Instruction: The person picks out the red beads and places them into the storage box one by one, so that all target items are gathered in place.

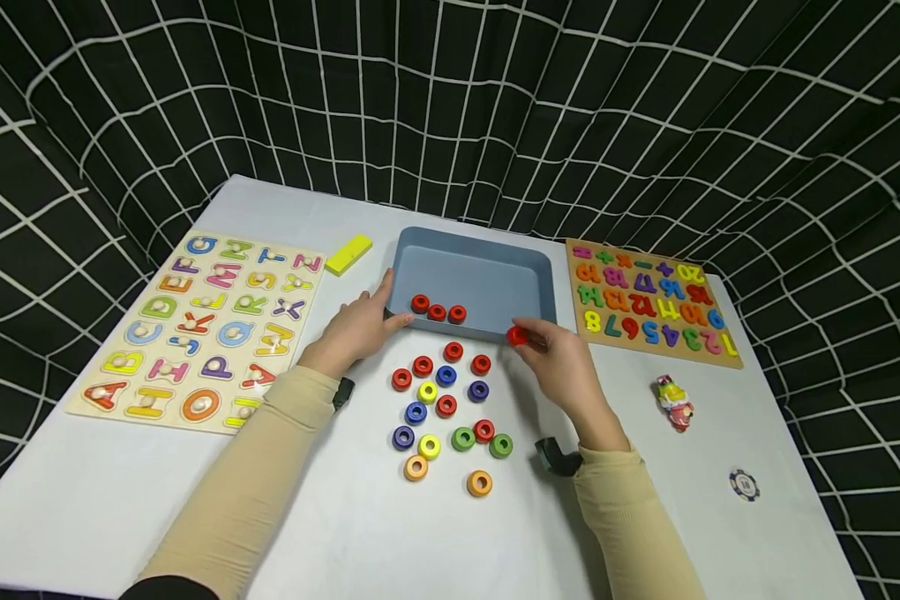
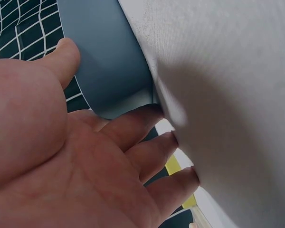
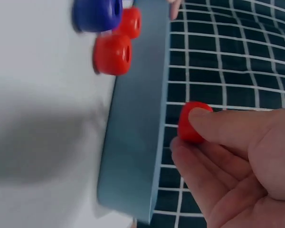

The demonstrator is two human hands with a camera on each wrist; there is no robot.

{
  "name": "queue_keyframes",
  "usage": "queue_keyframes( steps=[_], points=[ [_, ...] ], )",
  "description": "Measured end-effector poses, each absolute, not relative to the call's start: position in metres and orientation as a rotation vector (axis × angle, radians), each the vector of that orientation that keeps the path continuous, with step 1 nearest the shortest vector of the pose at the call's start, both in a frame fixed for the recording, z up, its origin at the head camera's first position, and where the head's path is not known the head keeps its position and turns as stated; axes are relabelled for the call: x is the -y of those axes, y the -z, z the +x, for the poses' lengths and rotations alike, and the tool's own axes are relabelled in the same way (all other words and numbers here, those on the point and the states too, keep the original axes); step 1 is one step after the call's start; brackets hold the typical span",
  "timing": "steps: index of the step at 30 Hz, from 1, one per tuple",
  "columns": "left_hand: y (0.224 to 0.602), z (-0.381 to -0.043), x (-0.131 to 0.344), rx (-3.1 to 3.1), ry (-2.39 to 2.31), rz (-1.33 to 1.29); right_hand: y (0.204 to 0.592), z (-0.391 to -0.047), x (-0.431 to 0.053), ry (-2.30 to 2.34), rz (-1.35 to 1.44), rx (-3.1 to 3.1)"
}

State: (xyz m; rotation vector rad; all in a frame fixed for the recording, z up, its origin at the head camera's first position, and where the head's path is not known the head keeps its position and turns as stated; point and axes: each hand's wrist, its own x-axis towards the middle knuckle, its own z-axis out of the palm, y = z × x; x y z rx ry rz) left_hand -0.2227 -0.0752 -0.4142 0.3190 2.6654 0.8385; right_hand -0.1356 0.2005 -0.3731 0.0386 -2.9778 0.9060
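Observation:
A blue-grey tray (image 1: 472, 271) lies at the back middle of the table, with three red rings (image 1: 437, 312) near its front left. My left hand (image 1: 356, 329) rests at the tray's front left corner, thumb and fingers spread around it. In the left wrist view, the fingertips (image 2: 186, 183) touch the white tabletop. Between thumb and fingers, my right hand (image 1: 566, 371) pinches a red ring (image 3: 189, 124) above the tray's front right rim. In front of the tray, several loose red, blue, yellow, green and orange rings (image 1: 446, 406) are scattered.
An alphabet puzzle board (image 1: 213, 333) lies at left, a yellow block (image 1: 348, 254) beside the tray. At right are a number board (image 1: 645, 304), a small figurine (image 1: 675, 403) and a poker chip (image 1: 744, 484). Black cloth with a white grid (image 1: 450, 108) surrounds the table.

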Motion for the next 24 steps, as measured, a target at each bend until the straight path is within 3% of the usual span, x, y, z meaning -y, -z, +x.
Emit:
queue_keyframes(
  steps=[9,24],
  points=[
    [0.416,-0.224,0.076,-2.678,-0.83,0.309,0.381,-0.193,-0.172,-0.825,0.044,3.076],
    [0.415,-0.223,0.075,-2.679,-0.833,0.295,0.385,-0.197,-0.164,-0.826,0.002,3.097]
  ],
)
